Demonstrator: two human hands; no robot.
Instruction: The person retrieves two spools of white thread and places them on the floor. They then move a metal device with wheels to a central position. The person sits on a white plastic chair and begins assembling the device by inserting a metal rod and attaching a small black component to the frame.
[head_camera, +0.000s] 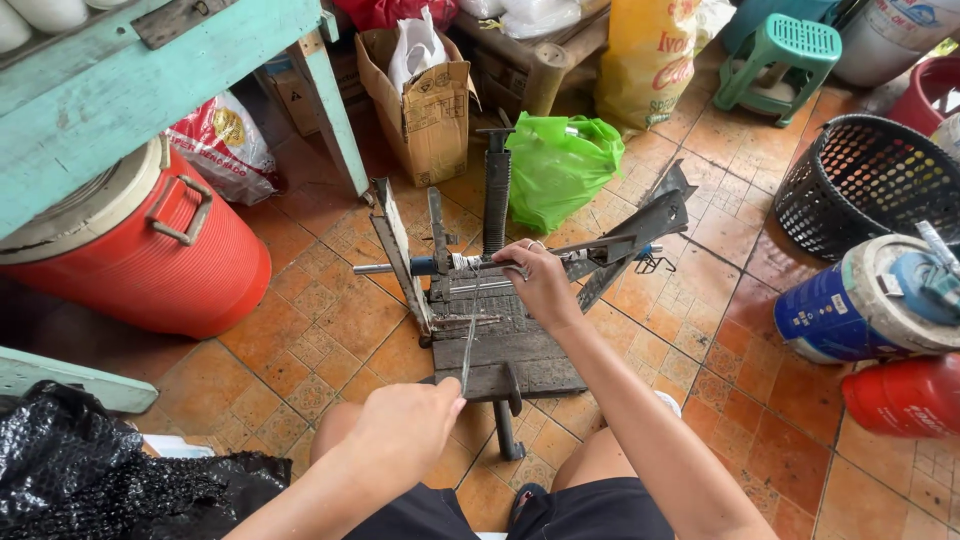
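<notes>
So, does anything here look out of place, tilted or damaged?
Nothing looks spilled or broken. The left hand holds a thin strand pulled from the spindle of a worn wooden device; the right hand rests at its crank. One paint can lies on its side on the tiled floor.

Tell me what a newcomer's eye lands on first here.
At centre, a dark wood-and-metal winding jig on the orange tiled floor, with the right hand on its spindle and the left hand pulling a thin strand toward the camera. Next, the big red cooler at left and the bright green bag behind the jig.
</notes>
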